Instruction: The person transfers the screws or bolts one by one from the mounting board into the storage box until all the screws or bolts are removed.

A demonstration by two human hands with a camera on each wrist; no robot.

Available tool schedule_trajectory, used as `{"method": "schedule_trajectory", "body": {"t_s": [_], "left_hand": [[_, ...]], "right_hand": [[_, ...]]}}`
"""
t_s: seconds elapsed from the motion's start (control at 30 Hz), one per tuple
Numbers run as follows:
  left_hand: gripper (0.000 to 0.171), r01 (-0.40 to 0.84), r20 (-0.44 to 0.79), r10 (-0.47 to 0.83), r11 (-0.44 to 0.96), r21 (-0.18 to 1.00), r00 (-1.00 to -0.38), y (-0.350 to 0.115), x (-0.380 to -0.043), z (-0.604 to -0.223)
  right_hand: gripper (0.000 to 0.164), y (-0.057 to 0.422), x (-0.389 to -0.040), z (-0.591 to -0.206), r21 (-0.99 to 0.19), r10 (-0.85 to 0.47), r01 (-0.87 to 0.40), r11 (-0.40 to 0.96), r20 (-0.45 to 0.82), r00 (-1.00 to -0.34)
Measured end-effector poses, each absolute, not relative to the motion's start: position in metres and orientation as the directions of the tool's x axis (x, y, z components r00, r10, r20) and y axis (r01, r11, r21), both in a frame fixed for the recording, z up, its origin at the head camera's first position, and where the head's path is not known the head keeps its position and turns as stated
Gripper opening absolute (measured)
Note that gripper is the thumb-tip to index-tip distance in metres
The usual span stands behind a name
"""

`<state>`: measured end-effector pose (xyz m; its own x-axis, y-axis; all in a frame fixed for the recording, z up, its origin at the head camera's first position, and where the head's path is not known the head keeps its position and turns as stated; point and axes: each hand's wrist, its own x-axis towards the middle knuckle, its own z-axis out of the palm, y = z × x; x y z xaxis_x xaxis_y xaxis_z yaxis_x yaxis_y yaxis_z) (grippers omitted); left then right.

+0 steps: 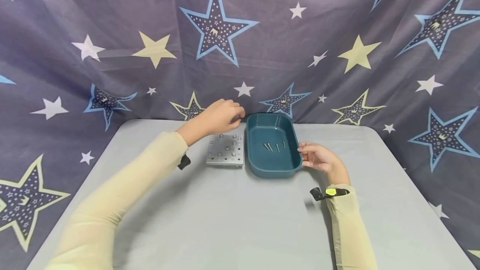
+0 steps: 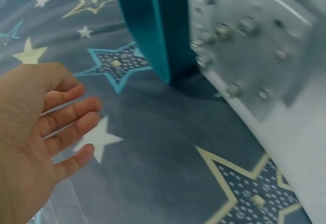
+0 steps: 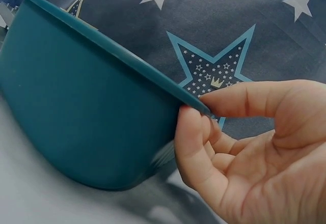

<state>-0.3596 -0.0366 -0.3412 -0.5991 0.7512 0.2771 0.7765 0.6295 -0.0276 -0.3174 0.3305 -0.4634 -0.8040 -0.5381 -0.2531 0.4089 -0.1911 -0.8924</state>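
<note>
A teal plastic bin (image 1: pixel 271 173) stands on the table with several small screws (image 1: pixel 278 148) lying on its floor. My right hand (image 1: pixel 316 157) pinches the bin's rim on its right side, thumb on top and fingers beneath, as the right wrist view shows. Left of the bin sits a silver metal plate (image 1: pixel 215 161) with holes, and several bolt heads (image 2: pixel 248 27) stand up from it. Above the plate's far edge, close to the bin's back left corner, hovers my left hand (image 1: pixel 224 116). Its fingers (image 2: pixel 71 117) are loosely bent and hold nothing visible.
The grey-white table (image 1: pixel 225 220) carries the plate and bin near its back edge. Right behind it hangs a dark curtain (image 1: pixel 262 74) printed with stars. Each wrist wears a black strap (image 1: pixel 339 192).
</note>
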Motion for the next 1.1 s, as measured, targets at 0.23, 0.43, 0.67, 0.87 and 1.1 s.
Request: {"method": "schedule_trajectory", "body": {"t_s": [0.23, 0.43, 0.67, 0.87, 1.1], "left_hand": [[0.014, 0.787, 0.292, 0.758, 0.616, -0.028, -0.583, -0.070, -0.358, -0.361], [0.015, 0.770, 0.275, 0.745, 0.637, -0.022, -0.608, -0.089, -0.359, -0.379], [0.017, 0.743, 0.232, 0.722, 0.669, 0.004, -0.652, -0.102, -0.355, -0.400], [0.020, 0.748, 0.209, 0.731, 0.664, 0.004, -0.650, -0.102, -0.352, -0.411], [0.026, 0.710, 0.171, 0.700, 0.704, -0.004, -0.693, -0.100, -0.353, -0.415]], "right_hand": [[0.034, 0.330, -0.318, -0.464, -0.894, -0.548, 0.405, -0.190, -0.246, -0.799], [0.034, 0.331, -0.319, -0.464, -0.896, -0.551, 0.398, -0.197, -0.234, -0.801], [0.037, 0.331, -0.318, -0.466, -0.897, -0.544, 0.398, -0.191, -0.241, -0.804], [0.035, 0.331, -0.319, -0.467, -0.896, -0.540, 0.401, -0.192, -0.245, -0.805], [0.033, 0.332, -0.319, -0.467, -0.897, -0.541, 0.398, -0.190, -0.243, -0.805]]}}
